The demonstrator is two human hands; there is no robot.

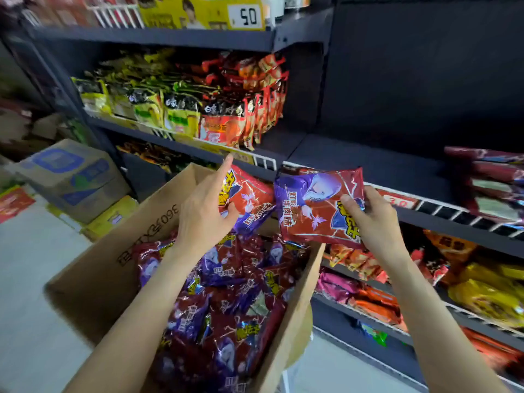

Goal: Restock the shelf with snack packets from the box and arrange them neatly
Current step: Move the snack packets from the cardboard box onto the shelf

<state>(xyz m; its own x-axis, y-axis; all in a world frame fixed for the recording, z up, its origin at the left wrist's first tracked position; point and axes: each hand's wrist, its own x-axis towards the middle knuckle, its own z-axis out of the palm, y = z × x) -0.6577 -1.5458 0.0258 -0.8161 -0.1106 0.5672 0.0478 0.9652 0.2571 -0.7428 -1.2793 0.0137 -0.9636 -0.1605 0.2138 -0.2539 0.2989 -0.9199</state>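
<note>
An open cardboard box (99,268) in front of me holds several red and purple snack packets (226,302). My left hand (205,214) grips one such packet (249,199) above the box, index finger stretched out. My right hand (374,219) pinches a second red and purple packet (317,208) by its right edge, held in front of the dark shelf (368,163). That shelf board is mostly bare, with a few packets of the same kind stacked at its far right (493,188).
White wire rails with price tags (402,201) edge the shelf fronts. The left shelf bay holds green and orange noodle packs (198,109). Lower shelves at right carry assorted bags (482,293). Cardboard cartons (71,177) stand on the floor at left.
</note>
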